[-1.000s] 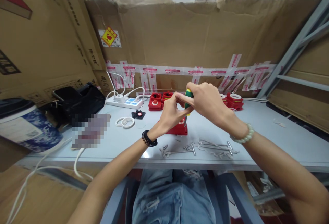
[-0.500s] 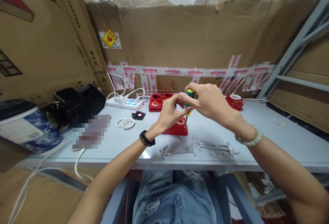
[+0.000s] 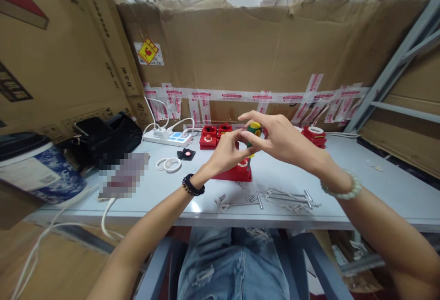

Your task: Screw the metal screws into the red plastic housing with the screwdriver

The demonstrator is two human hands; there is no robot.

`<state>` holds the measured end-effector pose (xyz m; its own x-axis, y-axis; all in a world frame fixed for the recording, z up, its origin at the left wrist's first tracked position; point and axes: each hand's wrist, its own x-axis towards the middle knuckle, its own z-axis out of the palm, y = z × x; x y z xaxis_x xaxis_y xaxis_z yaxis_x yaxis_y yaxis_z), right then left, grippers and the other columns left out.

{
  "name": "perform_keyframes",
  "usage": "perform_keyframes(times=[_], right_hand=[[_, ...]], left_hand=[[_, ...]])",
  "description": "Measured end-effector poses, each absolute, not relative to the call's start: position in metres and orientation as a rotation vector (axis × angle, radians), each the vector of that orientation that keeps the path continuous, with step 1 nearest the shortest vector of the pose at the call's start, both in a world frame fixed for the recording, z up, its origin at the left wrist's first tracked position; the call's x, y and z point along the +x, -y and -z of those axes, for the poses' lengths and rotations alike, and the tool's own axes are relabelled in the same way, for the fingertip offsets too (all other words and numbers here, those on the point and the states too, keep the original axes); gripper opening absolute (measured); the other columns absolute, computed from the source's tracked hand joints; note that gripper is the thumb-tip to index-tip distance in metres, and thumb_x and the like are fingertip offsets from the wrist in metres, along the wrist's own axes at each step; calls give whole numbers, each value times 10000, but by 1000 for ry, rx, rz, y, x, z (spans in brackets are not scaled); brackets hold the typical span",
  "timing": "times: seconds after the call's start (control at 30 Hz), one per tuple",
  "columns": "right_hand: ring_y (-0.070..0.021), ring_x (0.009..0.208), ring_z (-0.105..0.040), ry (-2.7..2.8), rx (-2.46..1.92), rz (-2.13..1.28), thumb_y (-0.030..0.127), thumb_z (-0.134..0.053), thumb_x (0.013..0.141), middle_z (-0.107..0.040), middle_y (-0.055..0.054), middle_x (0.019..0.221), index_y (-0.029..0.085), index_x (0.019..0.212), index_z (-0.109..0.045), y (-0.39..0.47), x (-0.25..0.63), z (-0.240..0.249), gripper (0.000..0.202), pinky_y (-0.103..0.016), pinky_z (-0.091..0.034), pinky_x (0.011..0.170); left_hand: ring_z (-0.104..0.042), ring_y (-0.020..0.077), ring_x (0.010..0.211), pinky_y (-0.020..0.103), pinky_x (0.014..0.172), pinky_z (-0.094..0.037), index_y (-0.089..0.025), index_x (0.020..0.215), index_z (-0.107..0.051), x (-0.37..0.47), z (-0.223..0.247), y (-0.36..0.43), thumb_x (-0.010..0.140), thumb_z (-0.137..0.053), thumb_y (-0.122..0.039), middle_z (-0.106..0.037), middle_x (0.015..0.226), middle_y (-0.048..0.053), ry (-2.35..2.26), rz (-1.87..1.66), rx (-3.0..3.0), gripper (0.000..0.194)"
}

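Note:
A screwdriver (image 3: 254, 128) with a green and yellow handle stands nearly upright, its shaft reaching down to a red block (image 3: 233, 173) with a white ring on top. My left hand (image 3: 227, 152) is closed around the lower part of the handle, steadying it from the left. From the right, my right hand (image 3: 287, 137) has its thumb and fingers loosely about the top of the handle, the index finger stretched past it. Both hands partly cover the block and screwdriver. Just in front of the block lie small metal pins (image 3: 253, 196) and a T-shaped metal rod (image 3: 244, 203).
Further red blocks (image 3: 208, 138) stand at the back, with another (image 3: 315, 137) to the right. White rings (image 3: 172, 165), a black square piece (image 3: 186, 154) and a power strip (image 3: 168, 137) lie left. More rods with cord (image 3: 288, 197) are near the front edge. Cardboard (image 3: 233, 47) walls the back.
My right hand has loosened and turned a little on the screwdriver handle, its index finger lifting outward. My left hand stays at the handle; the red block has hardly moved.

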<state>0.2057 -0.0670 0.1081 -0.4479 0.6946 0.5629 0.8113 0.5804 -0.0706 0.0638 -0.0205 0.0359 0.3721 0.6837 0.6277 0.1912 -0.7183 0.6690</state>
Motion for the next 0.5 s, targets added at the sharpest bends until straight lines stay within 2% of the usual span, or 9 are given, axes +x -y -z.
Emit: perform_keyframes(times=[0.1, 0.27, 0.33, 0.43, 0.5], right_hand=[[-144, 679, -611, 2295, -1211, 262, 317, -544, 869, -715, -47, 824, 176, 921, -667, 65, 207, -108, 194, -254, -390, 638], [-199, 593, -584, 2064, -1515, 581, 531, -489, 856, -669, -94, 656, 136, 777, -651, 59, 198, -99, 434, -289, -317, 546], [-195, 617, -591, 2082, -1477, 503, 527, -465, 869, -681, -85, 701, 147, 862, -661, 60, 201, -99, 427, -283, -328, 553], [-153, 701, -605, 2230, -1258, 258, 365, -494, 888, -702, -56, 902, 182, 1117, -610, 63, 212, -104, 315, -258, -387, 628], [-137, 700, -601, 2266, -1178, 184, 323, -520, 878, -697, -49, 926, 182, 1146, -590, 63, 216, -105, 311, -244, -398, 642]], left_hand=[[-528, 102, 598, 228, 553, -393, -144, 743, -607, 64, -38, 25, 762, -655, -353, -623, 670, -7, -801, -1237, 2194, 216], [-545, 112, 639, 232, 584, -412, -149, 738, -560, 71, -31, 23, 629, -768, -329, -634, 714, 3, -929, -1512, 2069, 295], [-556, 111, 637, 234, 589, -421, -152, 720, -558, 70, -30, 20, 663, -744, -317, -638, 706, 6, -861, -1508, 2058, 255], [-597, 122, 702, 232, 604, -423, -158, 789, -608, 66, -31, 20, 775, -636, -292, -673, 762, 19, -777, -1367, 2133, 139], [-601, 124, 731, 235, 617, -419, -170, 852, -631, 65, -32, 22, 805, -596, -275, -684, 799, 15, -798, -1307, 2185, 121]])
